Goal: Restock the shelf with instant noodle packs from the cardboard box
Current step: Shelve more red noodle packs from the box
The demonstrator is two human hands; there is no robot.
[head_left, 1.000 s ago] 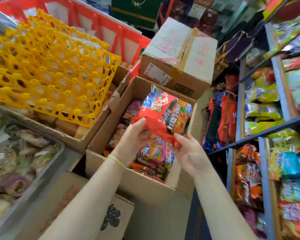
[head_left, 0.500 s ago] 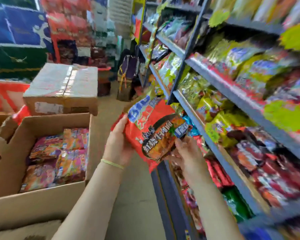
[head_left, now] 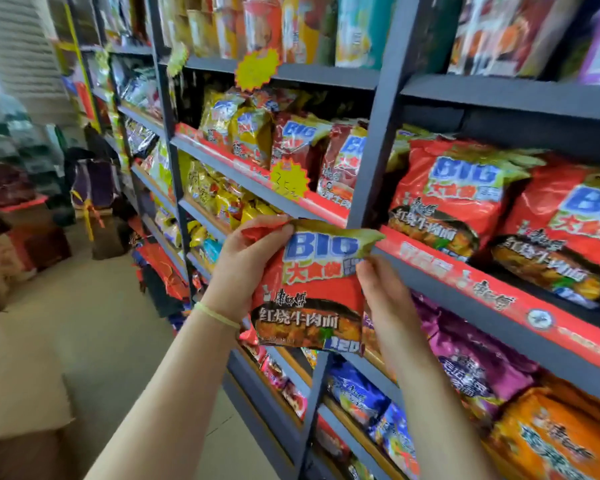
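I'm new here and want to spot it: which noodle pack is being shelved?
Find the grey shelf rack with the red price strip. In front of its upright, two hands hold a red pack marked BIG. Unlike the matching packs standing on the shelf, it is held in the air.

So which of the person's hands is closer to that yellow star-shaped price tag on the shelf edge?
Left. The left hand grips the noodle pack just below the yellow star tag; the right hand holds the pack's other side, lower and farther right.
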